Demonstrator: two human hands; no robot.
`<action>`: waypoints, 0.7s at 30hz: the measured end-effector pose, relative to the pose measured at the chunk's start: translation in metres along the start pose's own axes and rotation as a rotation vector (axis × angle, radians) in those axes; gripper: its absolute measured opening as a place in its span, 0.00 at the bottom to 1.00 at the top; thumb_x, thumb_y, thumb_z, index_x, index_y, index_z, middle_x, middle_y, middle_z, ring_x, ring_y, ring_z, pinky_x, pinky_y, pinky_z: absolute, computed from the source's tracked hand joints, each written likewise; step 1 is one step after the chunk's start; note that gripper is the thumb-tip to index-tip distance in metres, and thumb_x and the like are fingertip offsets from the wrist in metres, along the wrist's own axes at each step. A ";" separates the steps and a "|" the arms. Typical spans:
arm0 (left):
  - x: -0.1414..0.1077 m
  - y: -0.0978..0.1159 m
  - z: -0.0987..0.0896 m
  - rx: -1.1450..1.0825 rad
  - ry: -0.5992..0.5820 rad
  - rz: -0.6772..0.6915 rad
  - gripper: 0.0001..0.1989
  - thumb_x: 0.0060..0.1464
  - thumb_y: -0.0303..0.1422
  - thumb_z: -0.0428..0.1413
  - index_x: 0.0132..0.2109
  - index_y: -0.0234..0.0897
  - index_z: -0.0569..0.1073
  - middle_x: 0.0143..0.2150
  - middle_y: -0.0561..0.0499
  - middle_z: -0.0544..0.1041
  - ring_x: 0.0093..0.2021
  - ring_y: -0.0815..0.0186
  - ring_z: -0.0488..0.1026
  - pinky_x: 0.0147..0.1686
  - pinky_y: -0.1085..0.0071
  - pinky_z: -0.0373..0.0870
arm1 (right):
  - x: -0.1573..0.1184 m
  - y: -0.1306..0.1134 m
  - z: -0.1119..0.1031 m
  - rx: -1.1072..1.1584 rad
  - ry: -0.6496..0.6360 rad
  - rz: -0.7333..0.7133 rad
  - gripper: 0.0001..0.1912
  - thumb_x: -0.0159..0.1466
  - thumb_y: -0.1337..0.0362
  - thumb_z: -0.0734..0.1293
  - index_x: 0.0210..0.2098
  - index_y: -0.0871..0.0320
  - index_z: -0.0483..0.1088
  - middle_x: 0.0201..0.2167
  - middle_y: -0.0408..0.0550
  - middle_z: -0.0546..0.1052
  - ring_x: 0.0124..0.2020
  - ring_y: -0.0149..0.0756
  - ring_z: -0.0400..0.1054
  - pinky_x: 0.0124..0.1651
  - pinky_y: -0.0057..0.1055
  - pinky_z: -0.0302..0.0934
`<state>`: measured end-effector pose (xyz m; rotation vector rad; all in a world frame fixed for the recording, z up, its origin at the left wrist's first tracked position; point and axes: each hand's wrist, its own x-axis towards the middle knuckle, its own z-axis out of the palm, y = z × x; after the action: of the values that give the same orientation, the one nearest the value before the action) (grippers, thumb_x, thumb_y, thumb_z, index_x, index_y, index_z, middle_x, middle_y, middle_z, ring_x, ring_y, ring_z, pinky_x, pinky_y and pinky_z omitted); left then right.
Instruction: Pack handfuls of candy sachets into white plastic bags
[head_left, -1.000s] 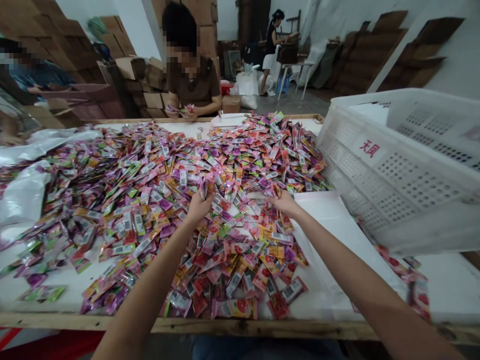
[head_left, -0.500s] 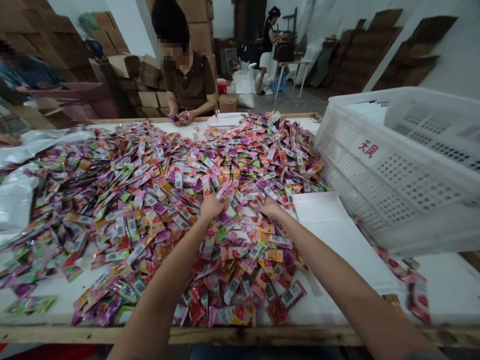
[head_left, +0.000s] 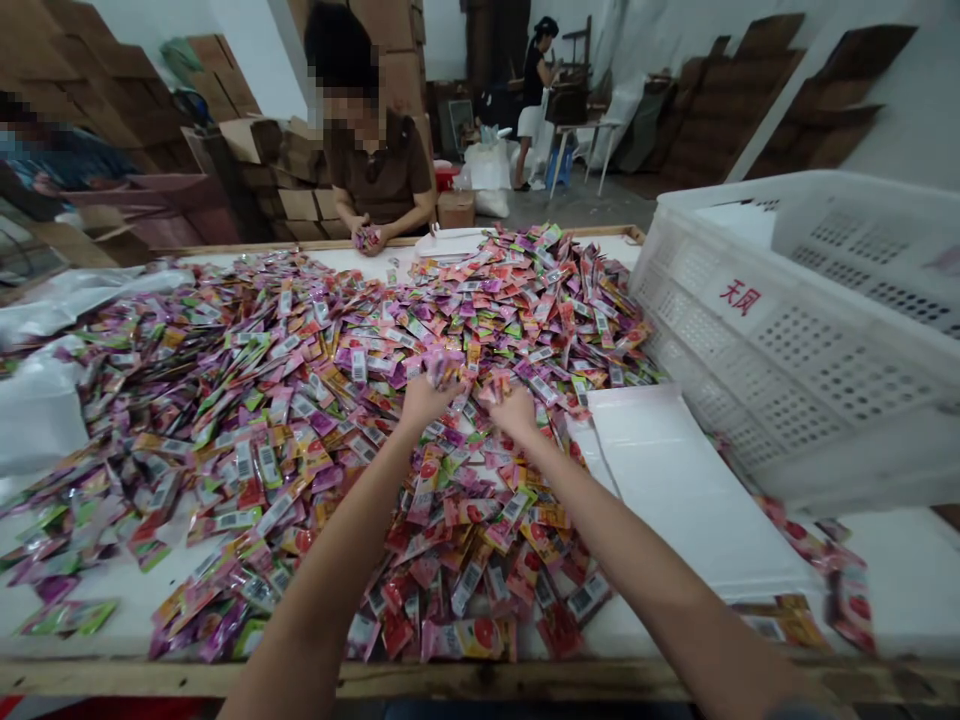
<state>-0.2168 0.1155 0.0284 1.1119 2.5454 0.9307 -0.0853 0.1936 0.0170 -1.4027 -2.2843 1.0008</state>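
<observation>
The left hand (head_left: 427, 405) is closed around a small bunch of pink and purple foil sachets (head_left: 442, 368), which poke up above its fingers. The right hand (head_left: 516, 413) sits just beside it, curled and pressed down into the packets; whether it holds any, I cannot tell. A loose heap of sachets (head_left: 465, 520) spreads under, around and well beyond both hands across the white top of the table (head_left: 450, 680), which has a wooden edge. Nearest the wrists the packets look mostly red and yellow, with fruit prints and barcode labels; further left they turn pink, purple and green. Right of the right hand lies a pale flat sheet (head_left: 675, 480), with a tilted white perforated plastic crate (head_left: 780, 350) beyond it. Left of the left hand, past the heap, lies a white plastic bag (head_left: 37, 420). Across the table, a co-worker (head_left: 375, 170) holds a few sachets (head_left: 367, 238).
</observation>
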 end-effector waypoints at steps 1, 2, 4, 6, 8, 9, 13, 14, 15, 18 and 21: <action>-0.002 0.004 0.009 0.098 -0.036 -0.042 0.15 0.45 0.42 0.56 0.35 0.34 0.71 0.33 0.45 0.76 0.38 0.58 0.73 0.36 0.68 0.67 | -0.002 -0.003 0.009 -0.073 -0.024 0.003 0.10 0.52 0.61 0.65 0.32 0.60 0.69 0.32 0.53 0.75 0.34 0.40 0.70 0.32 0.28 0.61; -0.004 0.007 0.018 0.152 -0.054 -0.083 0.15 0.45 0.41 0.56 0.36 0.33 0.72 0.34 0.42 0.76 0.40 0.55 0.73 0.37 0.66 0.67 | -0.003 -0.005 0.017 -0.136 -0.050 0.012 0.11 0.52 0.63 0.65 0.34 0.61 0.69 0.34 0.55 0.75 0.36 0.42 0.70 0.34 0.29 0.61; -0.006 0.006 0.031 0.179 -0.059 -0.131 0.15 0.43 0.37 0.58 0.38 0.32 0.71 0.36 0.38 0.76 0.41 0.51 0.73 0.38 0.63 0.67 | -0.004 -0.006 0.026 -0.204 -0.096 0.042 0.13 0.50 0.69 0.65 0.37 0.62 0.69 0.38 0.60 0.74 0.39 0.45 0.70 0.35 0.31 0.61; -0.007 0.000 0.035 0.169 -0.078 -0.122 0.16 0.43 0.36 0.58 0.39 0.33 0.71 0.37 0.38 0.76 0.42 0.51 0.73 0.38 0.63 0.67 | -0.003 -0.003 0.024 -0.208 -0.126 0.044 0.15 0.48 0.73 0.65 0.37 0.63 0.69 0.39 0.62 0.74 0.40 0.48 0.69 0.35 0.32 0.61; -0.007 -0.011 0.030 0.121 -0.105 -0.061 0.14 0.44 0.37 0.57 0.38 0.36 0.72 0.37 0.42 0.77 0.42 0.54 0.73 0.39 0.66 0.67 | 0.000 0.002 0.010 -0.201 -0.166 0.024 0.14 0.45 0.74 0.66 0.34 0.62 0.70 0.38 0.60 0.74 0.40 0.48 0.69 0.35 0.31 0.61; -0.006 -0.017 0.025 0.090 -0.117 -0.028 0.13 0.45 0.38 0.56 0.38 0.36 0.72 0.37 0.44 0.77 0.41 0.57 0.73 0.38 0.68 0.68 | 0.002 0.006 0.000 -0.193 -0.193 0.018 0.13 0.44 0.73 0.67 0.31 0.61 0.70 0.36 0.58 0.74 0.38 0.47 0.70 0.34 0.31 0.61; -0.003 -0.035 0.004 -0.037 -0.154 0.058 0.11 0.49 0.37 0.51 0.35 0.34 0.71 0.33 0.48 0.76 0.35 0.63 0.74 0.33 0.73 0.69 | 0.011 0.023 -0.046 -0.138 -0.273 0.067 0.12 0.41 0.70 0.70 0.27 0.60 0.69 0.23 0.48 0.73 0.26 0.40 0.69 0.26 0.29 0.60; -0.002 -0.037 0.000 -0.062 -0.164 0.082 0.10 0.50 0.36 0.50 0.35 0.34 0.71 0.32 0.49 0.76 0.34 0.64 0.74 0.33 0.73 0.69 | 0.013 0.027 -0.056 -0.119 -0.272 0.078 0.14 0.41 0.69 0.70 0.29 0.60 0.68 0.23 0.46 0.73 0.25 0.38 0.68 0.25 0.28 0.60; -0.001 -0.037 -0.004 -0.083 -0.175 0.113 0.10 0.49 0.35 0.51 0.35 0.34 0.71 0.31 0.49 0.76 0.33 0.64 0.73 0.33 0.73 0.69 | 0.014 0.031 -0.063 -0.092 -0.260 0.076 0.15 0.41 0.68 0.70 0.31 0.59 0.68 0.23 0.44 0.72 0.24 0.35 0.67 0.26 0.27 0.60; 0.003 -0.031 -0.012 -0.121 -0.190 0.210 0.09 0.45 0.34 0.54 0.35 0.36 0.71 0.32 0.51 0.75 0.35 0.63 0.72 0.36 0.71 0.68 | 0.017 0.042 -0.076 0.034 -0.160 -0.018 0.15 0.42 0.67 0.69 0.31 0.58 0.67 0.24 0.39 0.71 0.25 0.31 0.65 0.30 0.26 0.60; 0.008 -0.021 -0.021 -0.206 -0.124 0.320 0.11 0.39 0.35 0.57 0.34 0.37 0.71 0.32 0.52 0.74 0.35 0.63 0.71 0.38 0.69 0.68 | 0.013 0.052 -0.080 0.080 -0.094 -0.200 0.11 0.42 0.67 0.68 0.27 0.58 0.67 0.22 0.39 0.69 0.25 0.31 0.63 0.31 0.27 0.59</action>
<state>-0.2437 0.1005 0.0324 1.4856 2.1542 1.1276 -0.0121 0.2533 0.0375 -1.0926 -2.3666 1.1011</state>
